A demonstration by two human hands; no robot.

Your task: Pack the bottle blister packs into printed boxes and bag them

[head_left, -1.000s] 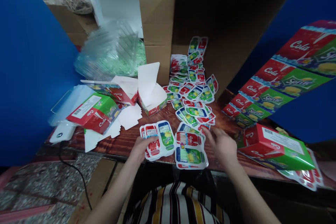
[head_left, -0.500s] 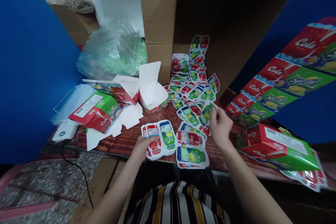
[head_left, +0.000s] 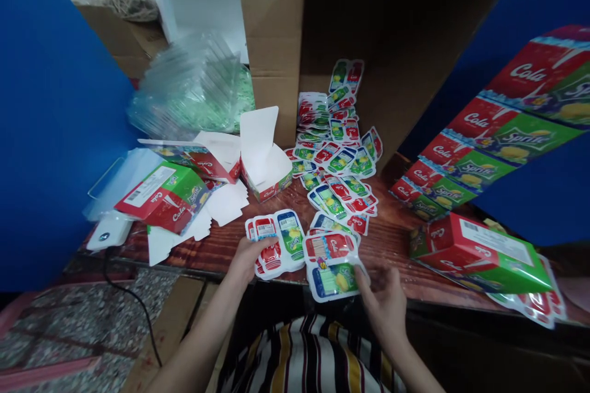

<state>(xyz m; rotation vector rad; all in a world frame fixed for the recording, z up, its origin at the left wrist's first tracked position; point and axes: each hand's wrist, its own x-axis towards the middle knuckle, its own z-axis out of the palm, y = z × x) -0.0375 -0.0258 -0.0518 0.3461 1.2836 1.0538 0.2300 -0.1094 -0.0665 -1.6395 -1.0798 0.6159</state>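
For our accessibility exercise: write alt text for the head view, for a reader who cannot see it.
The left hand grips a stack of printed sachets; the right hand touches another sachet pack on the wooden table, loose packs heaped behind.

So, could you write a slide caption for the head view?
Left hand holds a stack of printed packets; right hand touches another packet at the table edge.

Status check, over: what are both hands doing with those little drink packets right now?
Left hand gripping packet stack. Right hand touching corner of loose packet at table edge, grip unclear. Packet pile farther back.
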